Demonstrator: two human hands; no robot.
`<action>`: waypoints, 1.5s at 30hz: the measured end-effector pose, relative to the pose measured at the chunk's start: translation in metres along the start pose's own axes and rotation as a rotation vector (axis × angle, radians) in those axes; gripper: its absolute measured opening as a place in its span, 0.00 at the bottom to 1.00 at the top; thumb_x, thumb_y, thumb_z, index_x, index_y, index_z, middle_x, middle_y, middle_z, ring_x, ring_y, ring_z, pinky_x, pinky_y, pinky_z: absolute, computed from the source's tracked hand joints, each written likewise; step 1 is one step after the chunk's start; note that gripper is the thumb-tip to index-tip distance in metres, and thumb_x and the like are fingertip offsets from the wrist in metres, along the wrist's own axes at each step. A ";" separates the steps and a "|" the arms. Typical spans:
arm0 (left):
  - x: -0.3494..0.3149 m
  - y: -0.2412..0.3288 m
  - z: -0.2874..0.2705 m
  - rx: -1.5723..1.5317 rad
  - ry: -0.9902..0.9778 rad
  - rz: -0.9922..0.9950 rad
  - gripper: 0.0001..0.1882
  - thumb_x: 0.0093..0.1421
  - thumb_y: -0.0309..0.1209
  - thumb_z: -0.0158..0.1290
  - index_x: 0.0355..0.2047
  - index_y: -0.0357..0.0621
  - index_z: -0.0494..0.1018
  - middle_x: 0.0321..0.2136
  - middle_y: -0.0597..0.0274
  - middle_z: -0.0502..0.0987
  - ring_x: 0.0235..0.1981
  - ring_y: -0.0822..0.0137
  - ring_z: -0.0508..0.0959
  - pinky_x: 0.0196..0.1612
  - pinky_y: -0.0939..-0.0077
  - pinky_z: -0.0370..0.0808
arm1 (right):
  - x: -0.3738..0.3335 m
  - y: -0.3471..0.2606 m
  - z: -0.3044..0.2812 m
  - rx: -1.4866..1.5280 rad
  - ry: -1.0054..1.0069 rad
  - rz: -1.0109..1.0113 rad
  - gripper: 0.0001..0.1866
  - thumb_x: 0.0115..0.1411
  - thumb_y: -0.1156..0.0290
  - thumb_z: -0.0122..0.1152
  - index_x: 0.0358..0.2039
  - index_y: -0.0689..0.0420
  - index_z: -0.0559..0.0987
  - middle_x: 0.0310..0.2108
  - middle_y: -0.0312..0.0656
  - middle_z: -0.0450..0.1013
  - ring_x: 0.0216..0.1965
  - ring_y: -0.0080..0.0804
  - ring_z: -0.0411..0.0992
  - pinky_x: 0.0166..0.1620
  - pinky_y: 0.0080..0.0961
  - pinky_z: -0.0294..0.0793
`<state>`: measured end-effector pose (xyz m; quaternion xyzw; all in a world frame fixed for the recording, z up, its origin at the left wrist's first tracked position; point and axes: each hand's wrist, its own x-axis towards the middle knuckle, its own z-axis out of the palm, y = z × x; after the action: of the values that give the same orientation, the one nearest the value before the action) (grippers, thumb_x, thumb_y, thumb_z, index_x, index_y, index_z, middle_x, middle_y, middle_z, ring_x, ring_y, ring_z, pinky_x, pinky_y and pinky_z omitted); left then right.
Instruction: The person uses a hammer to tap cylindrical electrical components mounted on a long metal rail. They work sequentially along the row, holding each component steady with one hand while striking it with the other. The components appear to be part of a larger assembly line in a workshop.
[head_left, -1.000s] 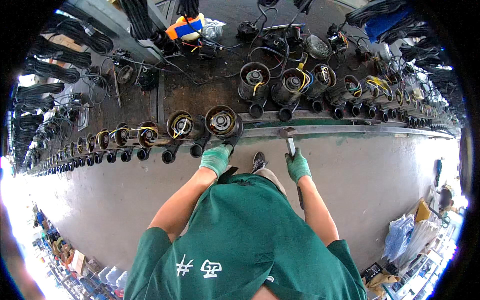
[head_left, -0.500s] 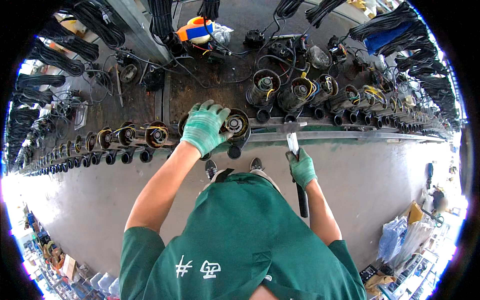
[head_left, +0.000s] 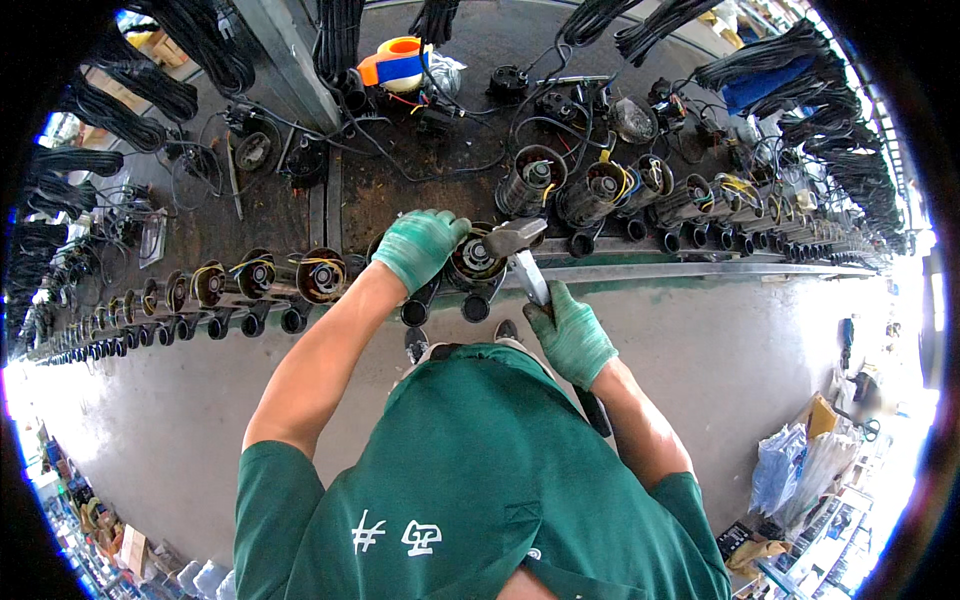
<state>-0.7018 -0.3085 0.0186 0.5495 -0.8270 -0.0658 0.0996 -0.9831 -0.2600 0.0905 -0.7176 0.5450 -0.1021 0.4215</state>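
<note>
My right hand [head_left: 572, 338], in a green glove, is closed around a hammer [head_left: 530, 278] with a metal shank and a dark grip end. The hammer's head is above the right rim of a round, open motor housing [head_left: 470, 262]; whether it touches cannot be told. Inside the housing sits a ringed metal core. My left hand [head_left: 420, 248], gloved too, has its fingers curled at the left rim of this housing. Another housing beside it is mostly hidden behind the left hand. Black tubular handles [head_left: 476, 306] jut from the housings over the bench edge.
More motor housings [head_left: 588, 195] with coloured wires line the bench edge on both sides. Cables, dark motor parts and an orange tape dispenser [head_left: 398, 64] lie on the bench [head_left: 400, 200]. Black cord bundles [head_left: 340, 40] hang above. A metal rail [head_left: 680, 271] runs along the front.
My right hand has raised the hammer and brought it left, over the housing. My left hand has drawn its spread fingers in and curled them at the rim.
</note>
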 end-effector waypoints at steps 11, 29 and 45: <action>0.002 -0.005 0.024 -0.233 0.058 -0.166 0.10 0.66 0.39 0.55 0.42 0.49 0.78 0.30 0.50 0.83 0.32 0.44 0.83 0.34 0.50 0.78 | 0.019 -0.007 0.009 -0.240 -0.057 -0.019 0.17 0.71 0.62 0.56 0.48 0.63 0.67 0.30 0.65 0.77 0.35 0.68 0.77 0.36 0.59 0.73; -0.003 -0.009 0.030 -0.188 0.079 -0.180 0.12 0.68 0.42 0.53 0.42 0.51 0.78 0.30 0.50 0.83 0.31 0.44 0.83 0.34 0.48 0.78 | -0.008 -0.035 0.001 -0.008 0.116 -0.100 0.19 0.70 0.66 0.56 0.54 0.64 0.64 0.32 0.65 0.78 0.38 0.69 0.77 0.36 0.56 0.73; 0.001 -0.004 0.017 -0.189 0.098 -0.144 0.08 0.67 0.38 0.55 0.40 0.49 0.77 0.30 0.50 0.83 0.32 0.44 0.83 0.34 0.51 0.78 | 0.001 -0.031 -0.003 -0.110 0.029 -0.022 0.21 0.70 0.59 0.55 0.53 0.63 0.66 0.30 0.66 0.77 0.36 0.72 0.76 0.37 0.61 0.73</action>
<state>-0.7026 -0.3109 0.0008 0.5981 -0.7696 -0.1234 0.1862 -0.9628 -0.2612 0.1143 -0.7440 0.5480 -0.0867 0.3724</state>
